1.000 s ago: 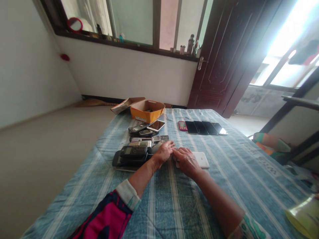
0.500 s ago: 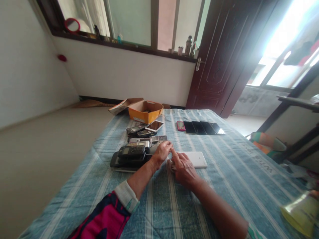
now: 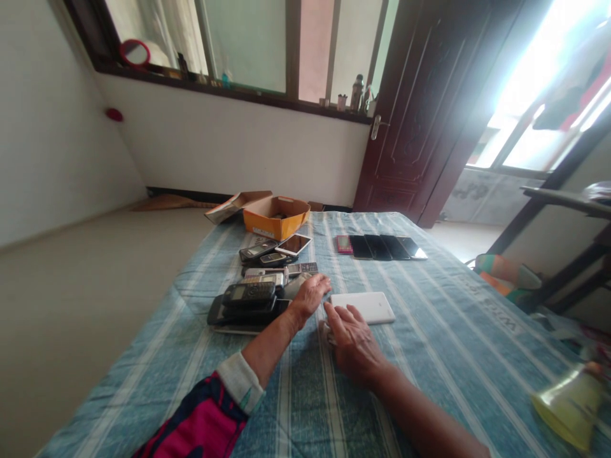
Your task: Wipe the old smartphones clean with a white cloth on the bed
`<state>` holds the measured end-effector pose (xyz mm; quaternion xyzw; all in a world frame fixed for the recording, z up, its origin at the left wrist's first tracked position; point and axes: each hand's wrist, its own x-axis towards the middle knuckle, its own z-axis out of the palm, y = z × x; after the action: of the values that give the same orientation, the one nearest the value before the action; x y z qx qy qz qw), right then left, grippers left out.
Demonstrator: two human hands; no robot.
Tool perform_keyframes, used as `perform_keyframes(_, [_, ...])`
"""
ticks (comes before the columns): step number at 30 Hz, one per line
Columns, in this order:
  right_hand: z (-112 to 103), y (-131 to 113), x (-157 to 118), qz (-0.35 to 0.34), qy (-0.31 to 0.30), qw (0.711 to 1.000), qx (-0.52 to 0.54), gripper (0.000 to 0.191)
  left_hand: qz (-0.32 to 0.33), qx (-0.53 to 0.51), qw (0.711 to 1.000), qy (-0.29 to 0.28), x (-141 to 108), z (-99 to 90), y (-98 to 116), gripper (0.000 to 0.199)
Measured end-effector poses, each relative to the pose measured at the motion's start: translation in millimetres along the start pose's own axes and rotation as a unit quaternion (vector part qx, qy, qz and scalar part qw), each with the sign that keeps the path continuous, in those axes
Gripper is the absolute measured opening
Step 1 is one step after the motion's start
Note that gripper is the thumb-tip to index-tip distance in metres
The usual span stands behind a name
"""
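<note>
My left hand [image 3: 310, 296] is open, its fingers stretched to the right beside the pile of old phones. Just behind it lies a greyish, crumpled-looking thing [image 3: 296, 285], partly hidden. My right hand [image 3: 353, 337] is closed over a pale crumpled cloth [image 3: 328, 333] that pokes out at its left side; the thumb is hidden. Its fingertips lie at the near left edge of a white smartphone [image 3: 370, 306], which rests back side up on the bed cover. A black keypad phone [image 3: 249, 294] tops the stack of dark phones left of my left hand.
Behind the stack lie several more old phones and a white smartphone [image 3: 294, 244]. An orange box [image 3: 277, 226] stands open at the far edge. A pink phone [image 3: 344, 244] and several overlapping black smartphones [image 3: 382, 247] form a row at the back right. Striped blue cloth [image 3: 429, 331] covers the surface.
My hands have moved apart; their fingertips were touching. My right hand has drawn back slightly, and my left fingers have straightened. The view has shifted a little.
</note>
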<state>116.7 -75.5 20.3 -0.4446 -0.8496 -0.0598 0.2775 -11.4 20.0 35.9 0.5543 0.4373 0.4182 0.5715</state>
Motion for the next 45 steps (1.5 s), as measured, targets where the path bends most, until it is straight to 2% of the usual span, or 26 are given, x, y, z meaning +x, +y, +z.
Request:
perform_keyframes(8, [-8.4, -2.9, -20.4, -0.034, 0.015, 0.999, 0.025, 0.06, 0.03, 0.059, 0.998, -0.024, 5.2, 2.0, -8.1, 0.039])
perform_keyframes(12, [-13.4, 3.0, -22.1, -0.007, 0.008, 1.0, 0.021, 0.056, 0.049, 0.09, 0.994, -0.043, 4.9, 3.7, -11.3, 0.045])
perform_keyframes(18, [-16.4, 11.8, -23.2, 0.068, 0.006, 0.998, -0.012, 0.052, 0.078, 0.141, 0.985, -0.056, -5.2, 3.6, -7.3, 0.046])
perform_keyframes(25, [-15.4, 0.2, -21.4, 0.066, -0.01, 0.998, -0.018, 0.05, 0.124, 0.256, 0.957, -0.06, -10.7, 3.8, -4.9, 0.043])
perform_keyframes(30, [-35.0, 8.0, -16.8, 0.149, -0.079, 0.984, -0.063, 0.049, 0.126, 0.291, 0.947, -0.06, -11.6, 3.7, -5.1, 0.047])
perform_keyframes(37, [-67.1, 54.6, -21.1, 0.311, -0.137, 0.928, -0.153, 0.039, 0.117, 0.331, 0.934, -0.066, -17.1, 4.7, 4.9, 0.057])
perform_keyframes(41, [-72.6, 69.7, -24.8, 0.366, -0.103, 0.908, -0.175, 0.034, 0.128, 0.354, 0.923, -0.082, -19.9, 5.6, 8.7, 0.073])
perform_keyframes(43, [-66.1, 67.1, -24.4, 0.359, -0.051, 0.918, -0.163, 0.034, 0.135, 0.363, 0.917, -0.095, -20.2, 6.1, 7.7, 0.081])
perform_keyframes(45, [-53.4, 57.9, -22.7, 0.307, 0.004, 0.943, -0.131, 0.037, 0.137, 0.378, 0.909, -0.107, -19.8, 6.5, 4.9, 0.087])
